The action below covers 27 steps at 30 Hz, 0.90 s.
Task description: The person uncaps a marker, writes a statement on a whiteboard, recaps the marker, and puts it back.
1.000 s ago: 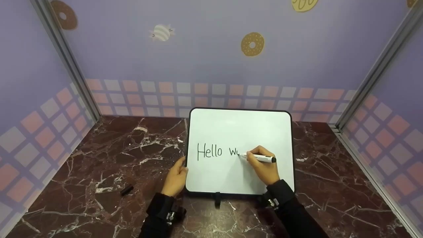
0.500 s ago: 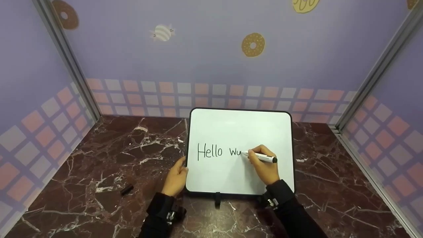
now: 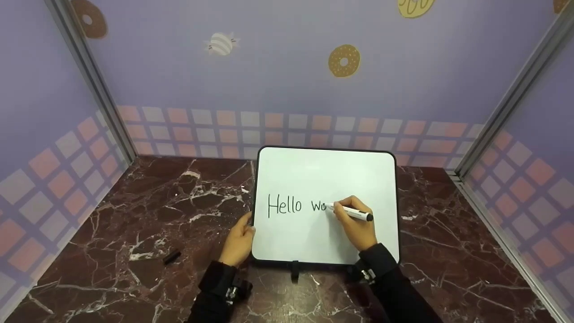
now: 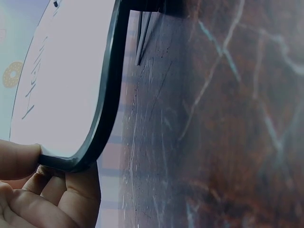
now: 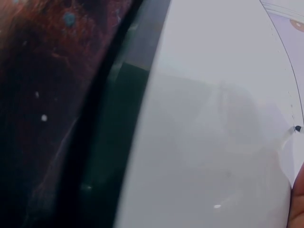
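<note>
A black-framed whiteboard stands tilted back on the table, with "Hello wo" in black across its middle. My right hand pinches a white marker with a black end, its tip right at the last letter. In the right wrist view a bit of that hand shows at the right edge beside the board's white face. My left hand grips the board's left edge. The left wrist view shows its thumb on the front of the frame and curled fingers behind.
A black marker cap lies on the dark red marbled table, left of the left hand. A black foot juts out beneath the board. Purple walls with a tile pattern enclose the back and sides.
The right hand has made small strokes with the marker, and the open curve after the "w" is now a closed "o". The left hand and the whiteboard have stayed put.
</note>
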Motion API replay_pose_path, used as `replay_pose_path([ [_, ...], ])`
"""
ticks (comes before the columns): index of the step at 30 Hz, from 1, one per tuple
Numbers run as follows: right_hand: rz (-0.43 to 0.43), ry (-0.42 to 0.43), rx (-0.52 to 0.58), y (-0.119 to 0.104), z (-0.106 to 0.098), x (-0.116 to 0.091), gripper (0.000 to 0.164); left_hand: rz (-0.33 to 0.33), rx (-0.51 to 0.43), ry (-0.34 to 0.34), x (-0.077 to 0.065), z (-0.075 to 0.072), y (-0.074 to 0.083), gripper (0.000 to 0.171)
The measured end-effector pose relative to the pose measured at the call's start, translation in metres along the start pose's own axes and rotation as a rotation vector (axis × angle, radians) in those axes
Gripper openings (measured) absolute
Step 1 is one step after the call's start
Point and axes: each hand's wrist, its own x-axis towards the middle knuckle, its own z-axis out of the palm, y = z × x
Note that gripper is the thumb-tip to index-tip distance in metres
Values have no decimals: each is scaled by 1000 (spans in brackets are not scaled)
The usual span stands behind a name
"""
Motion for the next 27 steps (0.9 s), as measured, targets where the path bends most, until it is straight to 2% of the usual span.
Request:
replay_pose_path([
  [7,-27,-6,-9,-1,1,-1,9,7,-16,-1,-1,0,-1,47],
  [22,-23,-6,-45,-3,1,-2,8,9,-10,-6,0,0,-2,47],
  [27,-47,-12,-25,-3,-1,-3,8,7,-43,-15,0,0,-3,48],
])
